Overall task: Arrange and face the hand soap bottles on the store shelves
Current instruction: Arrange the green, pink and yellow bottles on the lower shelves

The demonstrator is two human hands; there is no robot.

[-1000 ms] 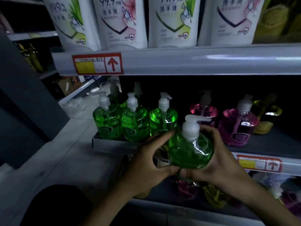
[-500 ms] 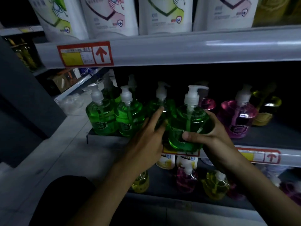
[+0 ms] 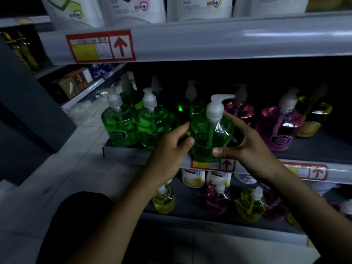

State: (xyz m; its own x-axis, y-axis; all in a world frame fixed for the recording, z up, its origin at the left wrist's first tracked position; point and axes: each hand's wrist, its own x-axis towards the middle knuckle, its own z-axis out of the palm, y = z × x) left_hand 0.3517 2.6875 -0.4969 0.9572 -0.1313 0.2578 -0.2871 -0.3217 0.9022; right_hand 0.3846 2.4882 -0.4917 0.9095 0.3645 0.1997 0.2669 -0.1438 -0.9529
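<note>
A green pump soap bottle [image 3: 211, 134] stands at the front edge of the middle shelf [image 3: 314, 151], its white nozzle pointing right. My left hand [image 3: 171, 147] grips its left side and my right hand [image 3: 245, 147] wraps its right side, thumb across the front. Two green bottles [image 3: 120, 126] [image 3: 152, 128] stand side by side to its left, with more green ones behind. Pink bottles [image 3: 278, 126] and a yellow one [image 3: 314, 115] stand to its right.
White refill pouches [image 3: 133, 8] line the upper shelf, above a red price tag [image 3: 101, 46]. Small yellow [image 3: 163, 199] and pink [image 3: 218, 200] bottles sit on the lower shelf. Grey floor tiles [image 3: 57, 178] lie to the left.
Both hands carried the green bottle up from below the shelf edge onto the middle shelf, beside the other green bottles. My left hand closed onto its side.
</note>
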